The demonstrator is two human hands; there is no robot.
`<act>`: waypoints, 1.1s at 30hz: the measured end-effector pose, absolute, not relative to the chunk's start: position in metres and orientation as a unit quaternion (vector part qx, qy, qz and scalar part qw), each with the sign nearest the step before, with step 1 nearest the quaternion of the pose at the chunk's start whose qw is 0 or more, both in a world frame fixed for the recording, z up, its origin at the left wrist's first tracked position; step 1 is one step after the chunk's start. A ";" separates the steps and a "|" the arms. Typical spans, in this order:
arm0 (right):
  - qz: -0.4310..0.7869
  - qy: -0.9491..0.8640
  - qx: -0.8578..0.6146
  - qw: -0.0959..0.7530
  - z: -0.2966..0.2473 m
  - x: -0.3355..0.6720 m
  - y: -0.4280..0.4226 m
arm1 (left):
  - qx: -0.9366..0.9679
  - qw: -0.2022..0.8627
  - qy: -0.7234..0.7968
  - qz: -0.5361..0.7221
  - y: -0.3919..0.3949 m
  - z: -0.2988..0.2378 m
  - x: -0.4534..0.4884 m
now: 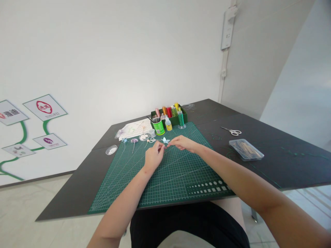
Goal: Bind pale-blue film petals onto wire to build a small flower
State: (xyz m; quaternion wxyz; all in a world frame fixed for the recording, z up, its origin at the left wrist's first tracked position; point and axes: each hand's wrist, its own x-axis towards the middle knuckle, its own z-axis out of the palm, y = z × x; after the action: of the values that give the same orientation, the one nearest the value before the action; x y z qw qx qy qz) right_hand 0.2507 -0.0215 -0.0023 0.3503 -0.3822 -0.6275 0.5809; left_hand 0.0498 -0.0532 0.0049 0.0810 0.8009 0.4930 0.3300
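A small light-blue flower (pixel 165 140) with pointed petals rises just above my fingertips over the green cutting mat (pixel 178 172). My left hand (pixel 154 155) is closed in a pinch at the flower's base, apparently on its thin stem. From the right, my right hand (pixel 182 143) reaches in with thumb and forefinger pressed together beside the lower petals; what they pinch is too small to make out. The fingertips of both hands nearly meet. Small scissors (pixel 152 140) lie just beyond my left hand. A blue flower (pixel 124 140) and a purple flower (pixel 134 140) on stems lie to the left.
Behind the hands stand a green can (pixel 158 127) of tools, a glue bottle (pixel 168 124) and a green box (pixel 175 120) of thread spools. White-handled scissors (pixel 234 132) and a clear plastic box (pixel 246 150) of thin sticks lie right. A round dish (pixel 111 150) sits left.
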 end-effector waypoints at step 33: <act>0.471 -0.527 -0.501 0.499 -0.010 0.314 0.013 | 0.578 0.407 0.472 0.527 -0.029 -0.001 0.042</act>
State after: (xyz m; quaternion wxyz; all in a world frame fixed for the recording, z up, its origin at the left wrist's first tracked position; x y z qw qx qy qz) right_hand 0.3139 0.0133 -0.0103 0.4989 -0.5012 -0.5271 0.4712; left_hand 0.0416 -0.0288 -0.0005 0.4070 0.5779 0.4716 0.5272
